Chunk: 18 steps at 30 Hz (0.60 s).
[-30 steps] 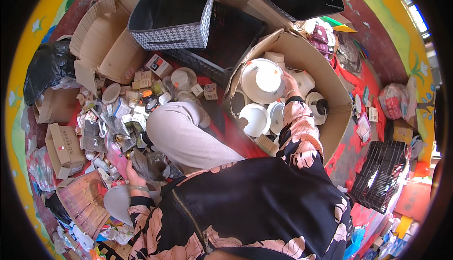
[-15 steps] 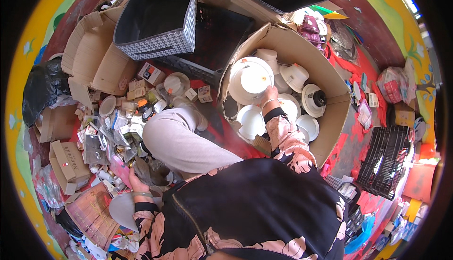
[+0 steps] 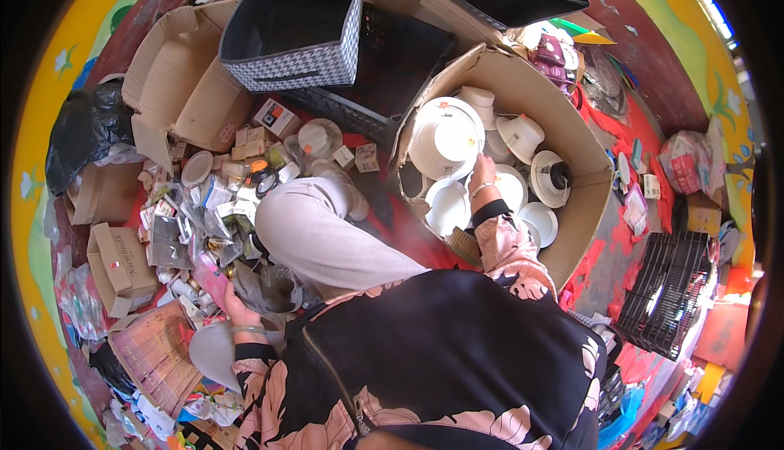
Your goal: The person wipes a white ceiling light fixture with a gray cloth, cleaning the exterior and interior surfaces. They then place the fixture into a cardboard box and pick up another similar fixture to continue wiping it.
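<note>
1. The two hands are well apart, on either side of the bent knee (image 3: pixel 306 233), which lies between the carton and the clutter
2. The right hand (image 3: pixel 483 174) reaches into the big cardboard carton (image 3: pixel 586 213), its fingers at the lower right edge of the large white round fitting (image 3: pixel 449 135); that edge is probably the handiest part to catch, but whether the fingers are closed on it I cannot tell
3. That fitting sits high at the carton's left side, apparently propped on what lies under it, so its rim is easy to get at
4. Around it are a white fitting with a black centre (image 3: pixel 559 175) to the right and a white dish (image 3: pixel 448 207) just below; the carton's walls seem to keep these loose round pieces from rolling off
5. The left hand (image 3: pixel 239 307) is low on the other side, at the near end of a flat pink thing (image 3: pixel 211 281); it may be gripping it or merely touching it, as the fingers are partly hidden
6. Beyond that hand lie loose small boxes and clear wrappings, next to an open brown box (image 3: pixel 121 266), seemingly dropped where there was room rather than set in order
</note>
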### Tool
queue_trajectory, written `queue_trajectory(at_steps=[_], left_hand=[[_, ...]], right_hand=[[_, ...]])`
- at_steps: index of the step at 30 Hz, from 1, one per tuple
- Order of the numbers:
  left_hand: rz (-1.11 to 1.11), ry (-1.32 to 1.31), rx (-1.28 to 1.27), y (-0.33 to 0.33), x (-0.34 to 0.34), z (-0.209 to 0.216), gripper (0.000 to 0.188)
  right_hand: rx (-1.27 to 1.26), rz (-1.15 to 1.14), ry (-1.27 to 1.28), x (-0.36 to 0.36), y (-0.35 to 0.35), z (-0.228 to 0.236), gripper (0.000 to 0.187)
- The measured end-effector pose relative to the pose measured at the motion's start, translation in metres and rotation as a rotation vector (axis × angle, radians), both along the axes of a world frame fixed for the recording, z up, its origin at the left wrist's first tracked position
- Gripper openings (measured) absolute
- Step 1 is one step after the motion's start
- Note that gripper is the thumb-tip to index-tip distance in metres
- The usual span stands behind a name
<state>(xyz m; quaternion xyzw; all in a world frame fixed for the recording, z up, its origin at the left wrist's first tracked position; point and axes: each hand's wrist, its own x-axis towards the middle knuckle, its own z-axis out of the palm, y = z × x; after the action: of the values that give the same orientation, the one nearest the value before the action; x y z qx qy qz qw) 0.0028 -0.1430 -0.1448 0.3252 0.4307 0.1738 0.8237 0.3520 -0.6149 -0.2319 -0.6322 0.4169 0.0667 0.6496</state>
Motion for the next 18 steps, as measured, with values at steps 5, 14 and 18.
queue_trajectory(at_steps=[5,14,18], left_hand=[[0.024,-0.023,-0.025,0.004,-0.008,-0.008,0.031],[0.038,-0.042,-0.007,0.005,-0.012,-0.001,0.031],[0.085,-0.06,-0.022,-0.003,-0.009,0.005,0.03]], right_hand=[[-0.591,0.316,-0.485,-0.02,0.007,0.018,0.077],[-1.284,1.146,-0.268,0.009,0.058,0.099,0.098],[-1.378,1.04,-0.317,0.012,0.054,0.103,0.093]])
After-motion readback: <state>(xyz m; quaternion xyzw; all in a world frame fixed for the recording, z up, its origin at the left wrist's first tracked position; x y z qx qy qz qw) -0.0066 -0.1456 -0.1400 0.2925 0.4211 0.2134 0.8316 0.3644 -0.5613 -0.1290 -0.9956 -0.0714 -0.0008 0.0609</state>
